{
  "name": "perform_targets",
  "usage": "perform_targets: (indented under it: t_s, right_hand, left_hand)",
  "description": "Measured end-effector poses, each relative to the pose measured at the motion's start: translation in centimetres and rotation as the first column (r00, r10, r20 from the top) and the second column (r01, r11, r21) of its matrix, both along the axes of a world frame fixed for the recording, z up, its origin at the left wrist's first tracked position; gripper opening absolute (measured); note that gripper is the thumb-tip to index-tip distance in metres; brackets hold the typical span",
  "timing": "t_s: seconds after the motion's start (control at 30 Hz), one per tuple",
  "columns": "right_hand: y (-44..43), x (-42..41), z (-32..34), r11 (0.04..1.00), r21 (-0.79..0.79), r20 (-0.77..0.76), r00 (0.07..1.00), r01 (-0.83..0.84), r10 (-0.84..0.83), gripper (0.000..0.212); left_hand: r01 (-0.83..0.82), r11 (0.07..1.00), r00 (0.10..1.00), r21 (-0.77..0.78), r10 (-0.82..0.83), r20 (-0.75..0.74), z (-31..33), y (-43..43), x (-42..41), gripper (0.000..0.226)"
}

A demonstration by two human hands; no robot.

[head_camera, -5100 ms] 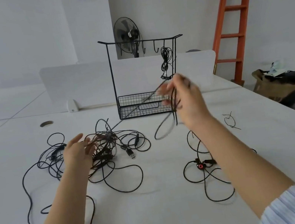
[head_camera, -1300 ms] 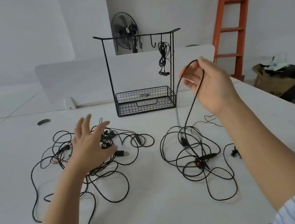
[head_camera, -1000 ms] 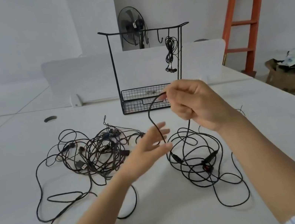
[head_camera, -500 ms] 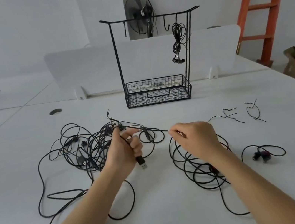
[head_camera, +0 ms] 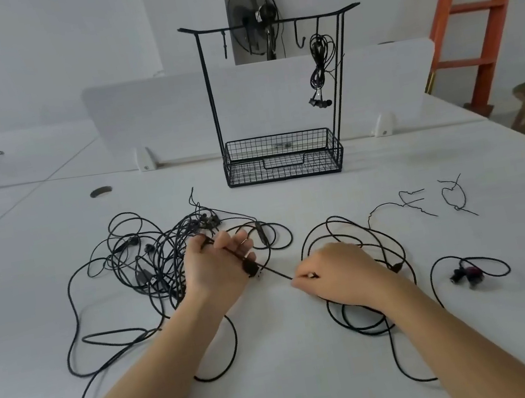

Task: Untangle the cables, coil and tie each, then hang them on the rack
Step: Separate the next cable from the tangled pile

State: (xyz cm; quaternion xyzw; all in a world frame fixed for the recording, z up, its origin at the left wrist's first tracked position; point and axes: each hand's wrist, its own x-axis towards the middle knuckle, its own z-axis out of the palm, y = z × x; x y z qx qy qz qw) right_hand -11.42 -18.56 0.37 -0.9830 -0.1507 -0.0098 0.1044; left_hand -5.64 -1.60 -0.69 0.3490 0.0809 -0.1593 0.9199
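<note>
Black thin cables lie all over the white table (head_camera: 319, 380). A big messy tangle of black cables (head_camera: 160, 261) sits on the left, and a looser pile of black cable loops (head_camera: 359, 245) sits on the right.

The left hand (head_camera: 217, 269) is closed around one black cable with a plug end (head_camera: 252, 268), just beside the tangle. The right hand (head_camera: 336, 276) pinches the same cable with its fingertips (head_camera: 300, 279). The short piece between the hands runs slanted, from up on the left to down on the right, and looks pulled straight. Both hands are on it, so I think each can pull its own way next.

The black wire rack with a basket (head_camera: 282, 157) stands far behind, past both piles. One coiled black cable (head_camera: 320, 64) hangs on it already. Many cables are not yet done.
</note>
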Motion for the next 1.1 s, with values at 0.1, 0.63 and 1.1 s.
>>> perform_targets:
  t_s: [0.1,0.63,1.1]
  right_hand:
    - [0.0,-0.1,-0.1,1.000,0.006,-0.051,0.999,0.014,-0.014,0.036]
    - [-0.4,-0.3,0.6,0.920,0.389,0.550,0.786,0.058,-0.282,0.010]
    - [-0.5,-0.2,-0.2,0.921,0.388,0.567,0.794,-0.021,-0.221,0.009]
  left_hand:
    - [-0.032,0.995,0.999,-0.097,0.030,-0.026,0.0,-0.3,-0.3,0.046]
    - [0.175,0.465,0.751,0.868,-0.633,0.188,1.1,-0.2,-2.3,0.044]
    - [0.128,0.292,0.617,0.948,-0.772,0.154,1.6,0.0,-3.3,0.048]
